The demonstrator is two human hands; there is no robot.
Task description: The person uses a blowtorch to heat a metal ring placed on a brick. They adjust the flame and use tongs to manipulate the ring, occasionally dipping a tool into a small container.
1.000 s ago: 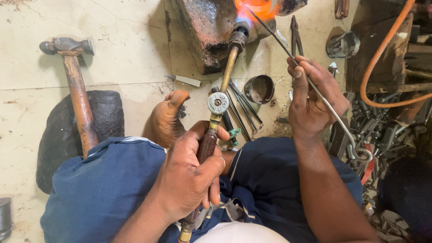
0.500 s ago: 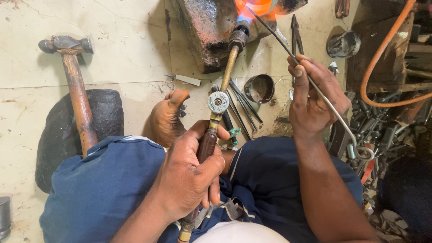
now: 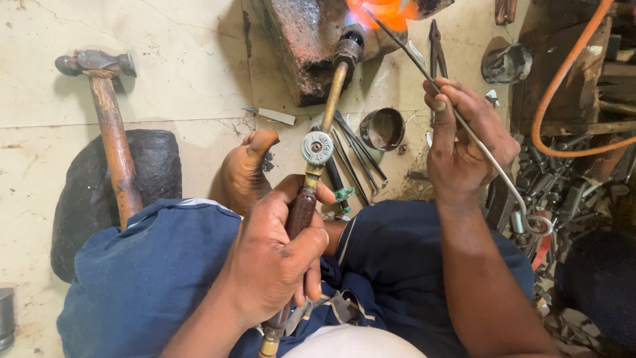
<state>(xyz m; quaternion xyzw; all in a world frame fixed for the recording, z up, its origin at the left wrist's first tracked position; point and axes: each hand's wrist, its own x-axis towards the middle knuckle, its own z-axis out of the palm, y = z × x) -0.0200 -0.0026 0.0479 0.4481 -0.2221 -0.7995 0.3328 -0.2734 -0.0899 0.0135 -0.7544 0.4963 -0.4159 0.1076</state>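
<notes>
The left hand [image 3: 275, 265] is clenched around the gas torch [image 3: 318, 149], whose nozzle points at the rusty metal block [image 3: 305, 46]. The right hand [image 3: 464, 142] pinches a thin filler rod [image 3: 411, 56], its tip in the flame [image 3: 384, 12] at that block's right edge.

The person wears dark blue cloth trousers [image 3: 152, 278] covering both bent knees; a white garment [image 3: 351, 343] shows at the bottom edge; both forearms are bare, no sleeves in view; the left hand [image 3: 278, 265], the right hand [image 3: 464, 142] and the one visible foot [image 3: 244, 174] are ungloved and unshod.
</notes>
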